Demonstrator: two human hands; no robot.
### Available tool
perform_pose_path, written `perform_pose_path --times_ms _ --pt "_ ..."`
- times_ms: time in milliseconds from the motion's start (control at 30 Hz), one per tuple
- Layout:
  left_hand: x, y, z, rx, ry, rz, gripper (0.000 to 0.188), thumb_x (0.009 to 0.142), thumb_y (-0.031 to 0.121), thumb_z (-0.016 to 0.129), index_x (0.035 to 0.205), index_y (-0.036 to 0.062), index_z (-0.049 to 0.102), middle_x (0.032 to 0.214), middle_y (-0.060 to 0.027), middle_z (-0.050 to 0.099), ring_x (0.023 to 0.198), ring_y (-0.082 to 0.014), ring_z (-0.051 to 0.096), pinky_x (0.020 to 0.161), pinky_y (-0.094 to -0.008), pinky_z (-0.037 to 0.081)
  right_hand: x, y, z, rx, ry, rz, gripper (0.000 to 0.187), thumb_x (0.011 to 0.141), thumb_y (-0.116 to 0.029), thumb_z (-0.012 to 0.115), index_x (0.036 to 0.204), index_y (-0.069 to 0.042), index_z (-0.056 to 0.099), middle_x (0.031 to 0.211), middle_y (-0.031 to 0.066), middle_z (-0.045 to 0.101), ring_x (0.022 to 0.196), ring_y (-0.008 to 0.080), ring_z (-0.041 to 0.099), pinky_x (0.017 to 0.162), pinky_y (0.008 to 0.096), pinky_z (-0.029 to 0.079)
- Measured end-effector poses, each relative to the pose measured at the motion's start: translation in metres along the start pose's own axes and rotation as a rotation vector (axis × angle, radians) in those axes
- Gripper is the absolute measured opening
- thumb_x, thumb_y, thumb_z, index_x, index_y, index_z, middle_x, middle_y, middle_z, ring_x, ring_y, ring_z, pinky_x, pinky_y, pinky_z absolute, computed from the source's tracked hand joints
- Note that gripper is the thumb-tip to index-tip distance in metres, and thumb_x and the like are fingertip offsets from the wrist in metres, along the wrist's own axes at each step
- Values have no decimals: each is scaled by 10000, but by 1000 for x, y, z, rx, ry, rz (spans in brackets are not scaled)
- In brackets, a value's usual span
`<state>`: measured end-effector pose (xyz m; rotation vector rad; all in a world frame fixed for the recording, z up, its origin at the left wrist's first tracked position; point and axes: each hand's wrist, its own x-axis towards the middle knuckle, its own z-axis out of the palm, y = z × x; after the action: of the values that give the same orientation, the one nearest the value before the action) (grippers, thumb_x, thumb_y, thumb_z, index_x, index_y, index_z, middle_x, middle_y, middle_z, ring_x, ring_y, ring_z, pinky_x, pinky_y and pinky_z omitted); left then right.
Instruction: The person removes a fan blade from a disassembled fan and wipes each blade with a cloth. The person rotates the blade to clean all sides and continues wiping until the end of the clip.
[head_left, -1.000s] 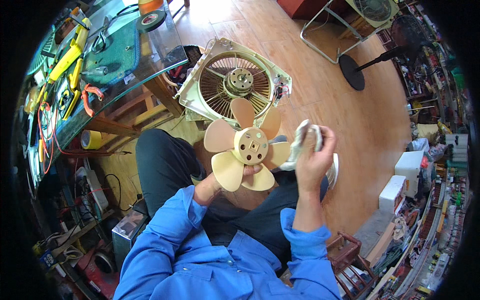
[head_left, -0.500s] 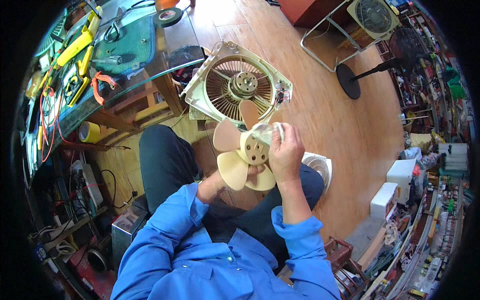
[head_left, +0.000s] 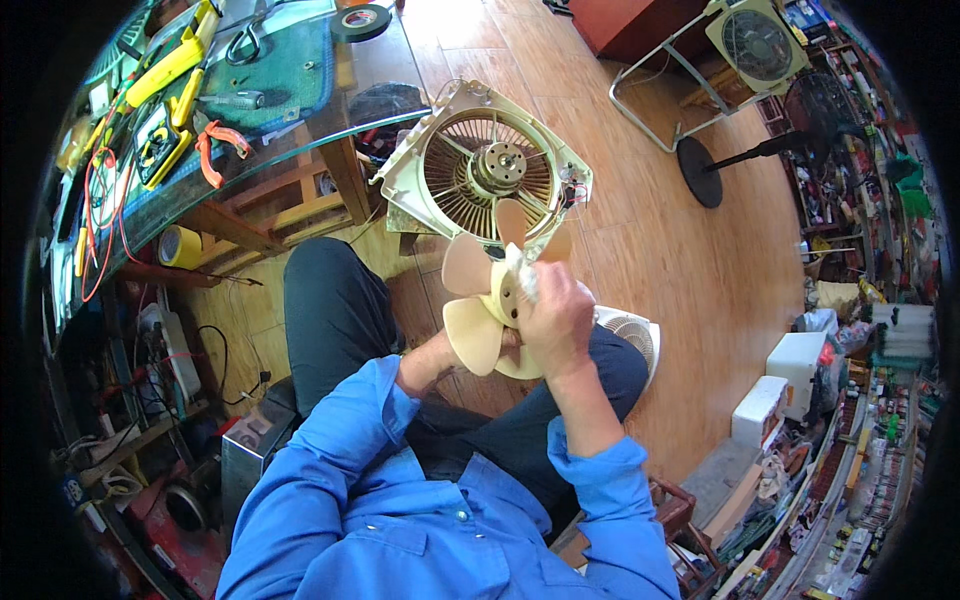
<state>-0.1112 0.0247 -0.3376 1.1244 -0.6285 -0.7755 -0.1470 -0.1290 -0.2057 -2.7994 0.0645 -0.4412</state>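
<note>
A cream plastic fan blade [head_left: 473, 337] with several broad petals is held up over my lap, its round hub facing me. Behind and below the blade, my left hand [head_left: 430, 361] grips it from underneath, with most of its fingers hidden. My right hand [head_left: 558, 320] is closed on a whitish cloth [head_left: 523, 274] and presses it against the hub, covering part of the hub's holes. Just beyond the blade lies an opened box fan housing [head_left: 408, 197], its motor [head_left: 497, 166] bare in the middle of a round slatted grille.
At left, a glass-topped workbench [head_left: 290, 158] carries red-handled pliers [head_left: 217, 150], a screwdriver [head_left: 235, 99], black tape [head_left: 361, 22] and a multimeter [head_left: 160, 145]. A white round-grilled cover [head_left: 637, 338] lies beside my right knee. A black stand [head_left: 700, 172] and cluttered shelves [head_left: 870, 400] stand right.
My right hand has shifted left and slightly down across the hub with the cloth, hiding more of the hub. My left hand keeps its hold on the blade. The whole view has shifted slightly.
</note>
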Motion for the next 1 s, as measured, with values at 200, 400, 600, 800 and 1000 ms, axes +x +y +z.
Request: perform_pose_path --times_ms 200,400,600,800,1000 --pt "-10 -28 4 -208 72 17 471 978 98 853 1420 79 691 1337 -51 739 1236 -184 688 1120 -363 552 -24 21 -21 146 -189 -314 295 837 -75 835 1087 -34 685 973 151 700 878 389 742 737 476 593" --pt "4 47 20 -510 188 -127 592 931 84 903 1468 47 656 1343 -71 746 1189 -196 720 1037 -388 608 -17 51 -60 -22 -105 -11 182 905 -95 794 1049 -41 697 971 157 696 908 402 730 752 491 585" --pt "0 28 1 -608 58 -120 650 911 137 936 1491 69 650 1400 -83 732 1201 -202 725 1053 -384 597 -13 -4 -36 219 -58 -278 207 910 -130 811 1082 -64 716 976 142 678 880 391 704 747 506 572" --pt "3 62 4 -140 265 -134 566 925 106 923 1439 71 687 1308 -72 764 1162 -200 739 987 -380 629 -33 44 -38 -47 -58 -56 194 925 -113 809 1084 -49 718 961 144 666 841 381 696 728 477 568" --pt "10 36 15 -693 302 -106 569 949 43 877 1471 50 650 1369 -97 738 1234 -244 726 1046 -442 631 -28 8 -42 260 206 192 183 1014 -110 755 1131 8 681 1014 206 657 931 419 696 784 492 556"
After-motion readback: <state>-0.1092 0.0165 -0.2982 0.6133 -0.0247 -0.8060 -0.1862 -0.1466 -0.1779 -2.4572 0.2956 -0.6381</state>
